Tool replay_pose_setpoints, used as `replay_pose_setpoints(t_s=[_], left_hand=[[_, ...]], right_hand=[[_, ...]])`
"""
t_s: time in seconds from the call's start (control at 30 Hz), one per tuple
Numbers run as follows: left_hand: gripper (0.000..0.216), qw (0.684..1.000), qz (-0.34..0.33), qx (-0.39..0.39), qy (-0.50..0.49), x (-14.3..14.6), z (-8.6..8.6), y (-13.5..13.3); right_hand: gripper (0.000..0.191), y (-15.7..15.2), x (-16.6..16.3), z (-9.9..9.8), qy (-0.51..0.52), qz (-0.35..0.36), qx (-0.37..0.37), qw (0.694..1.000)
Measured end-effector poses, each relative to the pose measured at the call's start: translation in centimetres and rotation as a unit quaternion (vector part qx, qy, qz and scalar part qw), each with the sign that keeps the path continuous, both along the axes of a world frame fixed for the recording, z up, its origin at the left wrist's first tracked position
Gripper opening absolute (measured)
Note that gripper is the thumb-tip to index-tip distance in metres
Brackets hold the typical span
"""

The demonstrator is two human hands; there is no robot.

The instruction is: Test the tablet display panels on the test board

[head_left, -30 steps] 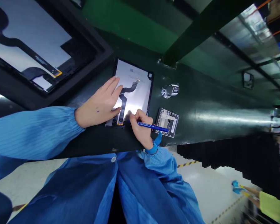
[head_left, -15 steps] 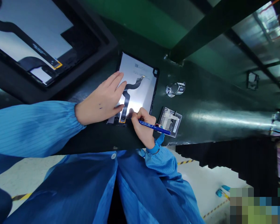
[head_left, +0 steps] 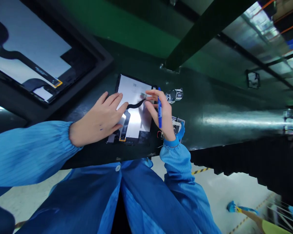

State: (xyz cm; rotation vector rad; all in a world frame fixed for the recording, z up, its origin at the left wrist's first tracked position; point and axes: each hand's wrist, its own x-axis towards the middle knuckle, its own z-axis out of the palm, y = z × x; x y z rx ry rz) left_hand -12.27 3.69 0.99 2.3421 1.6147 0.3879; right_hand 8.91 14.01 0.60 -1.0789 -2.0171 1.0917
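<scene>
Dark green workbench (head_left: 217, 94), black tray (head_left: 92, 55) holding a second panel at upper left, display panel (head_left: 134, 118) lying flat on the bench beside it, left hand (head_left: 97, 118) open with fingers spread and pressed on the panel, right hand (head_left: 162, 112) clamped on a blue marker pen (head_left: 160, 115) above the panel's edge, black flex cable (head_left: 136, 104) across the panel

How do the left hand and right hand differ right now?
The left hand lies spread over the silver panel, holding nothing, while the right hand sits at the panel's right side, holding a blue pen. The left hand shows small blue marks on its back; none show on the right hand. Both are bare and come out of blue sleeves.
</scene>
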Motion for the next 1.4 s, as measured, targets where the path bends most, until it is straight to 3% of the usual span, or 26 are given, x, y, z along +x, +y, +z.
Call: replay_pose_setpoints(t_s=[0.13, 0.23, 0.3, 0.37, 0.43, 0.53, 0.67, 0.8, 0.9, 0.97, 1.07, 1.17, 1.3, 1.4], left_hand=[[0.057, 0.998, 0.017, 0.011, -0.051, -0.4, 0.6, 0.9], [0.048, 0.975, 0.072, -0.064, -0.202, -0.2, 1.6, 3.2], [0.039, 0.921, 0.066, -0.193, -0.332, 0.2, 2.4, 4.8], [0.032, 0.839, 0.026, -0.316, -0.441, 0.8, 2.9, 5.8], [0.025, 0.775, 0.000, -0.378, -0.507, 1.4, 3.1, 6.3], [0.019, 0.745, 0.004, -0.410, -0.526, 2.3, 2.7, 6.3], [0.014, 0.747, -0.012, -0.431, -0.506, 3.4, 2.5, 6.1], [0.011, 0.787, 0.030, -0.376, -0.488, 4.3, 2.9, 5.8], [0.015, 0.836, 0.074, -0.318, -0.442, 4.6, 3.0, 5.5], [0.018, 0.847, 0.072, -0.314, -0.423, 4.8, 2.7, 5.4], [0.017, 0.848, 0.057, -0.320, -0.420, 4.8, 1.9, 5.3], [0.017, 0.856, 0.072, -0.289, -0.422, 4.7, 1.7, 5.0], [0.017, 0.865, 0.100, -0.253, -0.421, 4.9, 2.2, 4.4], [0.015, 0.878, 0.086, -0.217, -0.418, 4.9, 2.5, 4.0]], right_hand=[[0.009, 0.2, -0.9, 0.0, 0.043, 0.018, -0.003, 0.999], [0.012, -0.6, -0.8, 1.7, 0.081, 0.003, -0.026, 0.996], [0.017, -1.0, -0.6, 2.8, 0.100, 0.007, -0.053, 0.994], [0.022, -1.3, -0.2, 3.3, 0.127, 0.011, -0.073, 0.989], [0.026, -1.6, 0.3, 3.4, 0.142, 0.002, -0.081, 0.987], [0.029, -2.3, 1.0, 3.2, 0.136, -0.021, -0.094, 0.986], [0.028, -3.7, 3.7, 3.1, 0.136, -0.032, -0.103, 0.985], [0.026, -4.6, 9.7, 2.2, 0.022, -0.096, 0.003, 0.995], [0.053, -4.9, 13.8, 0.4, -0.125, -0.110, 0.063, 0.984], [0.068, -5.0, 14.9, -0.9, -0.176, -0.089, 0.065, 0.978], [0.067, -5.1, 14.0, -2.0, -0.184, -0.055, 0.063, 0.979], [0.062, -5.3, 11.6, -1.6, -0.146, -0.068, 0.074, 0.984], [0.024, -6.5, 7.9, 0.1, -0.028, -0.164, 0.051, 0.985], [0.009, -7.5, 5.3, 1.1, 0.006, -0.123, -0.002, 0.992]])
